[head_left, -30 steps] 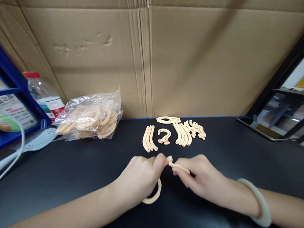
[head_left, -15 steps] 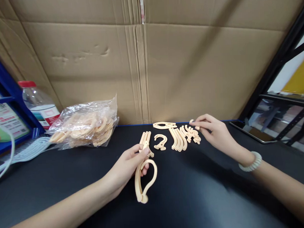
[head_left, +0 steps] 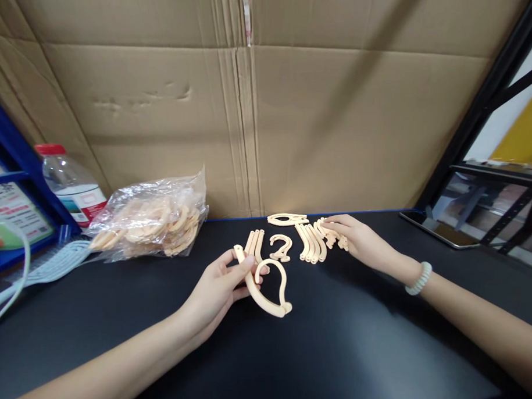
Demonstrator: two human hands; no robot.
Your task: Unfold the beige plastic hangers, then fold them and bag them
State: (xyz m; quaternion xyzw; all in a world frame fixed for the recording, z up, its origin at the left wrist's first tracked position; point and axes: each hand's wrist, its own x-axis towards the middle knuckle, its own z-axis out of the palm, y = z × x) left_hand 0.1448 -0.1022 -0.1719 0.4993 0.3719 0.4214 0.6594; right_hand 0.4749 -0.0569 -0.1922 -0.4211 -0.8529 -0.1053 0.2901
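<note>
My left hand (head_left: 219,285) is closed on a cream plastic looped piece (head_left: 269,288), made of two curved parts joined at one end, held just above the black table (head_left: 121,309). My right hand (head_left: 352,238) reaches to the back of the table, its fingers curled on a small heap of short cream clips (head_left: 330,232). Whether it has one pinched is hidden. Between the hands lie a bundle of curved strips (head_left: 312,242), a hook-shaped piece (head_left: 281,246), another strip bundle (head_left: 255,240) and a flat oval piece (head_left: 287,219).
A clear plastic bag of cream parts (head_left: 151,223) lies at the back left, with a water bottle (head_left: 71,186) and a blue shelf frame (head_left: 15,156) beyond it. A cardboard wall (head_left: 254,107) closes the back. A tablet (head_left: 441,228) lies at the right.
One second ago both hands joined two pieces near the front. Since then my right hand went to the clip heap, and my left hand tilted the looped piece flatter and to the right.
</note>
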